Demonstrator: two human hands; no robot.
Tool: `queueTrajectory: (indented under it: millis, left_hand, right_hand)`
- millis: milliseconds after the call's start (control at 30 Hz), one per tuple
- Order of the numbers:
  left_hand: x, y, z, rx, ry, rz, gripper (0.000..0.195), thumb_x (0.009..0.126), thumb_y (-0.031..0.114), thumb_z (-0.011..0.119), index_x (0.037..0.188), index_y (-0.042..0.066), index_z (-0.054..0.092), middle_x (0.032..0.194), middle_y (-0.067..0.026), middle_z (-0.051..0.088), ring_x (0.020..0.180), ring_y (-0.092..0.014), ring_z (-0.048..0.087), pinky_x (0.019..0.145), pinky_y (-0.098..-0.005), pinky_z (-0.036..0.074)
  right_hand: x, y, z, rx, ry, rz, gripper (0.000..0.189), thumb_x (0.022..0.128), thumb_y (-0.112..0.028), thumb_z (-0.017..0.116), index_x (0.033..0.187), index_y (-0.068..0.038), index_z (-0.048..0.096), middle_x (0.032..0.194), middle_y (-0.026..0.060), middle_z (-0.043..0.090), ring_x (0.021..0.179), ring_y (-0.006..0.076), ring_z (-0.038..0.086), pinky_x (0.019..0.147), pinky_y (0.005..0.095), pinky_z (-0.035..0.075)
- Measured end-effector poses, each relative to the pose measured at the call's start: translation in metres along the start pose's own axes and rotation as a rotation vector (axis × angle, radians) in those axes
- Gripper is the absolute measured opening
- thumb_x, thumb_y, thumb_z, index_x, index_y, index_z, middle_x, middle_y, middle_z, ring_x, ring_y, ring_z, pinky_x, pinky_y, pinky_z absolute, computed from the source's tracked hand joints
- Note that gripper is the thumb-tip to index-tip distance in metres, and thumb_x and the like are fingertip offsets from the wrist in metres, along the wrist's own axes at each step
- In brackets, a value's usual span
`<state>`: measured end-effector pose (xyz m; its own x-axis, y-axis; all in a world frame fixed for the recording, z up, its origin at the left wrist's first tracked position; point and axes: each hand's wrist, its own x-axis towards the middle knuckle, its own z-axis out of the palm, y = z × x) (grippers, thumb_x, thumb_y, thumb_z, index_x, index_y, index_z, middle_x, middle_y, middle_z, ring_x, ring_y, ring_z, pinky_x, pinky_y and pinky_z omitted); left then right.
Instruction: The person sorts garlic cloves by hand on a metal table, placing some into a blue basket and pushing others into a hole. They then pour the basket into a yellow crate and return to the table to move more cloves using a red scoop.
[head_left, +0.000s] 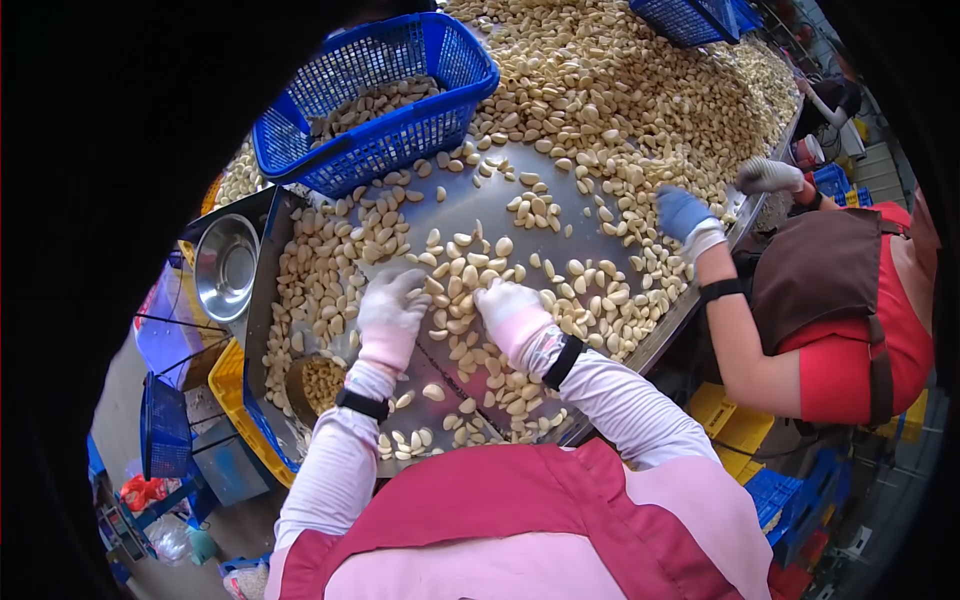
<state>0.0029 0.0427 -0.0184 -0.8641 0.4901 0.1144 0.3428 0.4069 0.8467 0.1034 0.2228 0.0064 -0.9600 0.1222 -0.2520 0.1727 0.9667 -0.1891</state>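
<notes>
Peeled garlic cloves lie loose over a metal table. My left hand, in a white glove, rests among the cloves with its fingers curled towards the right; whether it pinches a clove cannot be seen. Close by on the right, my right hand, gloved too, has its fingertips bent down at the edge of a small group of cloves, and what lies under them is hidden. Between the forearms a dark strip runs across the metal. A round container of small garlic pieces stands left of my left wrist.
A blue plastic basket holding darker cloves stands at the back left. A steel bowl sits beyond the table's raised left edge. A large garlic heap covers the far side. At the right, a co-worker's gloved hands are over the cloves and table edge.
</notes>
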Motion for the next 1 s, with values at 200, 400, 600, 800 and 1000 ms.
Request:
queueTrajectory:
  millis: [200, 400, 600, 800, 1000]
  left_hand:
    - [0.028, 0.029, 0.0, 0.592, -0.436, -0.072, 0.018, 0.085, 0.026, 0.068, 0.097, 0.011, 0.067, 0.102, -0.014, 0.067, 0.095, -0.036, 0.065, 0.083, -0.0461, 0.052]
    - [0.009, 0.024, 0.001, 0.582, -0.391, -0.042, 0.021, 0.088, 0.024, 0.064, 0.105, 0.013, 0.067, 0.098, -0.0156, 0.067, 0.094, -0.037, 0.066, 0.082, -0.0471, 0.053]
    - [-0.011, 0.008, -0.006, 0.112, -0.253, -0.253, 0.015, 0.088, 0.014, 0.064, 0.102, 0.008, 0.064, 0.091, -0.0101, 0.066, 0.085, -0.023, 0.067, 0.074, -0.0376, 0.054]
    - [-0.02, 0.034, -0.02, -0.936, -0.088, -0.728, 0.019, 0.093, 0.005, 0.063, 0.111, 0.0, 0.06, 0.094, -0.0064, 0.068, 0.083, -0.015, 0.067, 0.076, -0.0286, 0.057]
    - [-0.035, 0.054, -0.016, -0.876, -0.05, -0.678, 0.028, 0.093, 0.002, 0.064, 0.12, -0.006, 0.063, 0.096, -0.0079, 0.071, 0.077, -0.012, 0.066, 0.073, -0.0227, 0.054]
  right_hand:
    - [-0.002, 0.034, -0.033, 1.798, -0.203, 0.379, 0.017, 0.084, -0.012, 0.063, 0.1, -0.006, 0.067, 0.08, -0.0001, 0.063, 0.069, 0.0096, 0.062, 0.059, 0.0242, 0.051]
    - [0.005, 0.015, 0.001, 0.647, -0.008, -0.004, 0.027, 0.088, -0.016, 0.067, 0.114, -0.008, 0.066, 0.08, 0.0002, 0.063, 0.077, 0.0134, 0.065, 0.07, 0.0289, 0.054]
    - [0.011, 0.02, -0.005, 0.759, -0.183, 0.047, 0.03, 0.09, -0.019, 0.068, 0.117, -0.005, 0.065, 0.082, 0.0014, 0.064, 0.071, 0.0124, 0.063, 0.064, 0.0278, 0.052]
    - [0.004, 0.009, -0.004, 0.858, -0.067, 0.098, 0.036, 0.094, -0.029, 0.065, 0.118, -0.003, 0.064, 0.086, 0.0102, 0.07, 0.073, 0.0219, 0.067, 0.069, 0.0339, 0.054]
    - [-0.015, -0.046, -0.023, 0.531, -0.041, -0.029, 0.034, 0.095, -0.029, 0.06, 0.118, -0.006, 0.063, 0.084, 0.0185, 0.07, 0.079, 0.0363, 0.069, 0.073, 0.0435, 0.055]
